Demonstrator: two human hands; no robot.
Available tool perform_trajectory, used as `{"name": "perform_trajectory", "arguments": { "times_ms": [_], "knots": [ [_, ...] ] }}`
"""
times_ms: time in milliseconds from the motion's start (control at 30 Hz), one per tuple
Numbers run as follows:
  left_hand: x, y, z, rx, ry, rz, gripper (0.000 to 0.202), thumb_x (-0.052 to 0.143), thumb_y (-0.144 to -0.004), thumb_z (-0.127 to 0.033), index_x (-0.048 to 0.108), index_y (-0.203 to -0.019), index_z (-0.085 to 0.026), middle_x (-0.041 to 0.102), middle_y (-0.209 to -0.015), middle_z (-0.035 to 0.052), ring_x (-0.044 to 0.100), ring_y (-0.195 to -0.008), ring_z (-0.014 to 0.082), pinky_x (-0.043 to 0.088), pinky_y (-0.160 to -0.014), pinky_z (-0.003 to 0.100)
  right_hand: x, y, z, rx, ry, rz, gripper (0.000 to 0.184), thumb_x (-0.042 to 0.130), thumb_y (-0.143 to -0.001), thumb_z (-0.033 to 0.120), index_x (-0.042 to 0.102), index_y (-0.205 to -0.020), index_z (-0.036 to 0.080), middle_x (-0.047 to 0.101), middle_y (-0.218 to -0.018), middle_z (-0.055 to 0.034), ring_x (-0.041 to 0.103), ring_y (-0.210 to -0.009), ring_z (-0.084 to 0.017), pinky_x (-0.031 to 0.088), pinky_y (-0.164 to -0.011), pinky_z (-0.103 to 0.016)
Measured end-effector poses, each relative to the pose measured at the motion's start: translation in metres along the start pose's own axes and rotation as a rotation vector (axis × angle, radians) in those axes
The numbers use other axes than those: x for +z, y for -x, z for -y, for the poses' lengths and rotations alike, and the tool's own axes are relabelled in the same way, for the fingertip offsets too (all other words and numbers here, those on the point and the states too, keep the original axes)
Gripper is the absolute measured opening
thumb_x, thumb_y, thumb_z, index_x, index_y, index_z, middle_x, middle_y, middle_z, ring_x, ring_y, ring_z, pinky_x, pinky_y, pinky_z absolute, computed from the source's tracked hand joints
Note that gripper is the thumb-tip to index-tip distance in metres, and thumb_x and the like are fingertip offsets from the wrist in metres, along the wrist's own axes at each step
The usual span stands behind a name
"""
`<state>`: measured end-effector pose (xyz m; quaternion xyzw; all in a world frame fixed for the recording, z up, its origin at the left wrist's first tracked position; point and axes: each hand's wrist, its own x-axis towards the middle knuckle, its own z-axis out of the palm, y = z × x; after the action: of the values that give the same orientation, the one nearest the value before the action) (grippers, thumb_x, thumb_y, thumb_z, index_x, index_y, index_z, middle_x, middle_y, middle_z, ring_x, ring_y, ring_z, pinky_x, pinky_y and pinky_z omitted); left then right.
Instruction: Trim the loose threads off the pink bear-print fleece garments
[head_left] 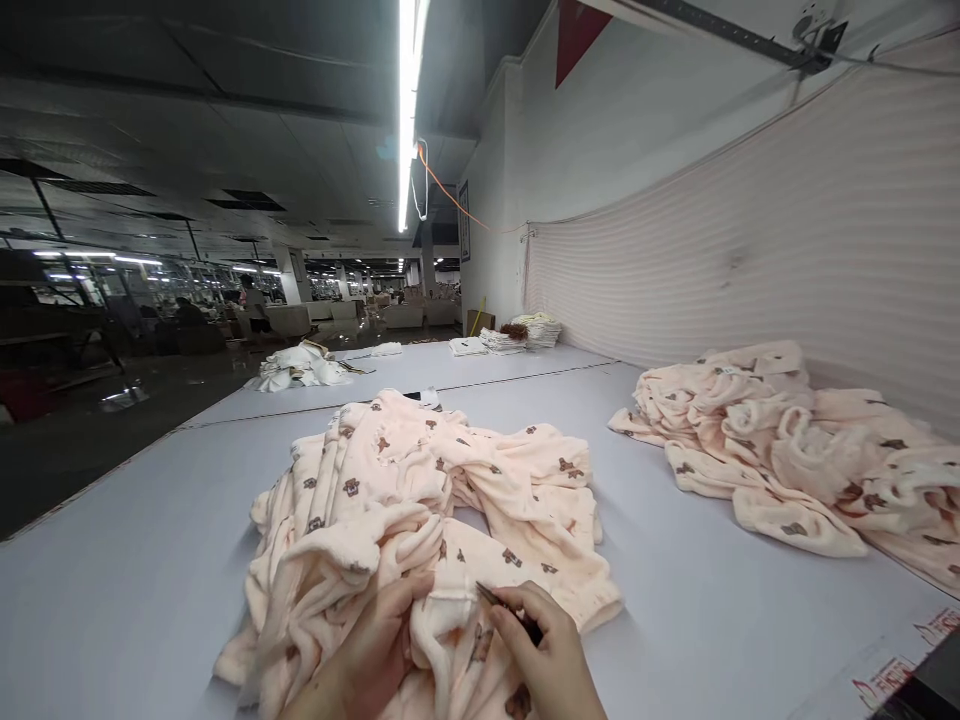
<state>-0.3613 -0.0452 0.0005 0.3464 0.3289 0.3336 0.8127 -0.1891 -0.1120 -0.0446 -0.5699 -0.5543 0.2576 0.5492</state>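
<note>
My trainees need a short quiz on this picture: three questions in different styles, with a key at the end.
1. Multiple choice: which hand holds the small dark pointed tool?
A) left
B) right
C) neither

2. True or false: a second heap of printed cloth lies to the right of the nearer heap.

3. Fill in the blank: the left hand is gripping ____.

Key
1. B: the tool is in the right hand.
2. True: the two heaps lie apart on the table.
3. Pale pink cloth with a brown print.
</note>
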Motion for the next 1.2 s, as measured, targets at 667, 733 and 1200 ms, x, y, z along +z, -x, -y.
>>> {"name": "perform_trajectory", "arguments": {
  "times_ms": [667, 733, 1200],
  "knots": [
    [0.006, 0.002, 0.001, -0.02, 0.112, 0.035, 0.039, 0.057, -0.084, -0.024, 0.058, -0.12, -0.011, 0.075, -0.097, 0.012, 0.067, -0.099, 0.0287, 0.053, -0.078, 0.034, 0.0, 0.003, -0.008, -0.217, 0.08, -0.035, 0.018, 0.056, -0.089, 0.032, 0.068, -0.1, 0.026, 0.067, -0.087, -0.003, 0.063, -0.081, -0.018, 0.047, -0.071, -0.024],
    [0.007, 0.004, 0.0, -0.026, 0.113, 0.05, 0.037, 0.057, -0.084, -0.025, 0.06, -0.118, -0.01, 0.075, -0.095, 0.0122, 0.068, -0.095, 0.0285, 0.053, -0.076, 0.033, -0.002, 0.001, -0.008, -0.181, 0.041, 0.026, 0.018, 0.057, -0.088, 0.034, 0.069, -0.099, 0.026, 0.067, -0.087, -0.003, 0.064, -0.082, -0.017, 0.047, -0.072, -0.023],
    [0.011, 0.002, 0.009, 0.104, -0.033, 0.004, 0.021, 0.063, -0.078, -0.028, 0.069, -0.091, -0.012, 0.07, -0.074, 0.0051, 0.063, -0.069, 0.018, 0.041, -0.054, 0.022, -0.012, 0.008, -0.002, -0.217, 0.299, -0.084, 0.02, 0.05, -0.091, 0.036, 0.066, -0.098, 0.028, 0.067, -0.088, -0.0016, 0.064, -0.08, -0.019, 0.046, -0.068, -0.025]
  ]
}}
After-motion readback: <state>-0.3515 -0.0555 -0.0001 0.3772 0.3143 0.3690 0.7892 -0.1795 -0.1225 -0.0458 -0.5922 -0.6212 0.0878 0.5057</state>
